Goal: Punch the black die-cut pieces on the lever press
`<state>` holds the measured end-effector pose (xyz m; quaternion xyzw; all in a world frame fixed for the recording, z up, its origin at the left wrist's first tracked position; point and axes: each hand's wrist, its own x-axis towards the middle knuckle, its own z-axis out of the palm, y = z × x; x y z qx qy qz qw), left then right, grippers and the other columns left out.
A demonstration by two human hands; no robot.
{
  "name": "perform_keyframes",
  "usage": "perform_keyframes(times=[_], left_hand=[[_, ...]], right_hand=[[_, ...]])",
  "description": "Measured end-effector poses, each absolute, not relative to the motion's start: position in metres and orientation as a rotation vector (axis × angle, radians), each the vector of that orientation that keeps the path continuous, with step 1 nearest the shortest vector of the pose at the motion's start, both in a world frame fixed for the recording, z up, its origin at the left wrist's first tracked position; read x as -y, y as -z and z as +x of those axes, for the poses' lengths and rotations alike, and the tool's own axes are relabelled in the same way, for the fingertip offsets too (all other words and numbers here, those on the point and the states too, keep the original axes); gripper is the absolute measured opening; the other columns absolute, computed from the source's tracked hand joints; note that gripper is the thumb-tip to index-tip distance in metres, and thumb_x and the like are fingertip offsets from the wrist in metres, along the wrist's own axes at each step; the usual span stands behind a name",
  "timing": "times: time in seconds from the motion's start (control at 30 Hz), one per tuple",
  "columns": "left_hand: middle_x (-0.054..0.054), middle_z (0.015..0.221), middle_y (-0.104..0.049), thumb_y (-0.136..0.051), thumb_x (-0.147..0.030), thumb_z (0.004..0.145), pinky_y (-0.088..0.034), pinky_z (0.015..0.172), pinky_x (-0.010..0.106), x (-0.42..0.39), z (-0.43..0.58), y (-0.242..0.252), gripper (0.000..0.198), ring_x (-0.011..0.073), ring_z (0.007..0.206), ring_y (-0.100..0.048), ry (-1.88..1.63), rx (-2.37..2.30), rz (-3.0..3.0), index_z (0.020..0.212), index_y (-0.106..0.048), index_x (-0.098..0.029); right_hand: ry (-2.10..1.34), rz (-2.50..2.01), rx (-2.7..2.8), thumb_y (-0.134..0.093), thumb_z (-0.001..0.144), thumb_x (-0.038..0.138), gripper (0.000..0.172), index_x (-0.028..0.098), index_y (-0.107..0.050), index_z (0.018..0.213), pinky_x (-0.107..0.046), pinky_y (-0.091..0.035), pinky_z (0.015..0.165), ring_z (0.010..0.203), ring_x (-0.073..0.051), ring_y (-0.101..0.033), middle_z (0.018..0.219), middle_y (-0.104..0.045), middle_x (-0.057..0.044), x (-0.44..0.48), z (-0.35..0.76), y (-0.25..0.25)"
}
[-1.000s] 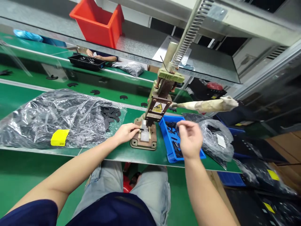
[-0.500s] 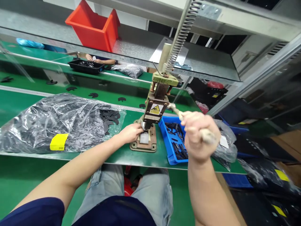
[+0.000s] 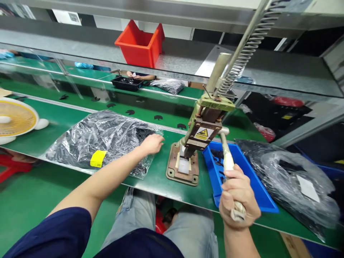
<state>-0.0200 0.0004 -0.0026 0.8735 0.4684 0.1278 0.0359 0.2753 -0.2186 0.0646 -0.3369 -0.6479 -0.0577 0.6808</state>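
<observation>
My right hand [image 3: 239, 197] is wrapped round the pale, tape-covered lever [image 3: 227, 154] of a hand press [image 3: 202, 132]. The press stands on a brown metal base [image 3: 172, 166] with a whitish block [image 3: 184, 166] on it, beneath the ram. Left of the press, my left hand [image 3: 152, 144] is over the opening of a clear plastic bag [image 3: 107, 132] of dark parts. Its fingers are bent together; whether anything small is between them is hidden. A blue bin [image 3: 243, 172] with black pieces sits right of the press.
Black curved parts [image 3: 158, 117] lie in a row behind the press. A red bin [image 3: 139, 44] is on the shelf above. On the left is a fan [image 3: 16, 118], on the right another plastic bag [image 3: 292, 172]. Across the bench a person's hands [image 3: 135, 75] show near a black tray [image 3: 126, 83].
My left hand has left the press base and moved left to the bag. My right hand and the lever are lower. The view has shifted, showing the fan.
</observation>
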Motion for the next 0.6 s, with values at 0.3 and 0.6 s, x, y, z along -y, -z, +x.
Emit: perform_keyframes(times=[0.3,0.6], left_hand=[[0.018,0.144,-0.066,-0.065,-0.032,0.091,-0.043,0.114,0.04,-0.076,-0.094,0.0,0.048,0.0325,0.131,-0.06,0.075,-1.79,2.518,0.137,-0.068,-0.015],[0.025,0.126,-0.069,-0.056,-0.022,0.096,-0.048,0.106,0.038,-0.062,-0.081,-0.006,0.034,0.0332,0.12,-0.068,0.029,-1.813,2.538,0.122,-0.072,-0.007]], right_hand=[[0.152,-0.757,1.449,-0.069,0.085,0.023,0.018,0.025,-0.06,0.07,-0.062,-0.056,0.107,0.089,-0.023,-0.07,0.072,-0.063,0.001,0.218,0.276,-0.061],[0.133,-0.746,1.473,-0.069,0.085,0.02,0.017,0.024,-0.061,0.071,-0.06,-0.053,0.111,0.092,-0.021,-0.071,0.074,-0.064,0.002,0.218,0.277,-0.06]])
